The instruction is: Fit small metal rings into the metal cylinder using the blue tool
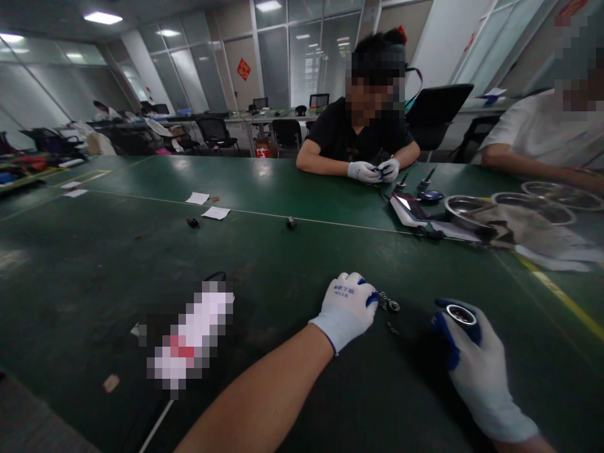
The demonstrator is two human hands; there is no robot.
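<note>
My left hand, in a white glove with blue fingers, rests on the green table with its fingers curled down. Small metal rings and round parts lie right at its fingertips. What those fingers hold, if anything, is hidden beneath them. A few more tiny metal rings lie just nearer to me. My right hand, gloved the same way, is closed around a round silver-rimmed part. Its bright rim faces up between thumb and fingers, its inside is dark, and its exact kind is unclear.
A power-strip-like blurred white and red block lies left with a cord. Two small dark parts and paper slips lie farther back. Metal bowls, a cloth and screwdriver-like tools stand right. A gloved co-worker sits opposite; another person sits right.
</note>
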